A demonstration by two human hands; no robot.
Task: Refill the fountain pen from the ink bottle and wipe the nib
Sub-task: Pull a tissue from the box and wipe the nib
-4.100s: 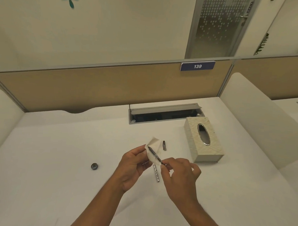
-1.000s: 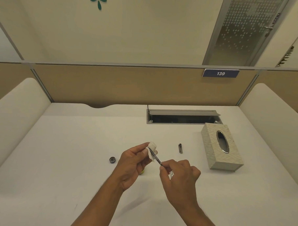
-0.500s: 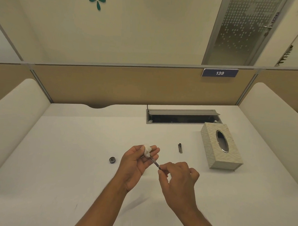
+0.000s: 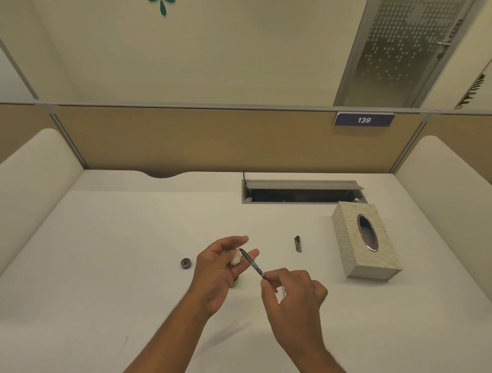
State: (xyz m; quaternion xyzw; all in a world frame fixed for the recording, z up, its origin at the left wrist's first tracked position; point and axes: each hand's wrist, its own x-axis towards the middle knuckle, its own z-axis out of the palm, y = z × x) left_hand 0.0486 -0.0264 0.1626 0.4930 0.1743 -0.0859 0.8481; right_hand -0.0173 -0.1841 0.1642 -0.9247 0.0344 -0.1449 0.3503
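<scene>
Left hand (image 4: 218, 272) hides most of the ink bottle (image 4: 235, 281); forearms cut off below.

pen cap (image 4: 298, 244) left of tissue box (image 4: 364, 241)

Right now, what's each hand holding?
Left hand: loosely closed on a crumpled tissue.
Right hand: pinching the pen by its back end.

Two bare hands, left hand (image 4: 217, 272) and right hand (image 4: 293, 301), one fountain pen (image 4: 252, 264), one crumpled tissue wad (image 4: 236, 257), one bottle cap (image 4: 185, 263), one pen cap (image 4: 298, 243), one tissue box (image 4: 363, 242), one number plate (image 4: 364, 120)
</scene>
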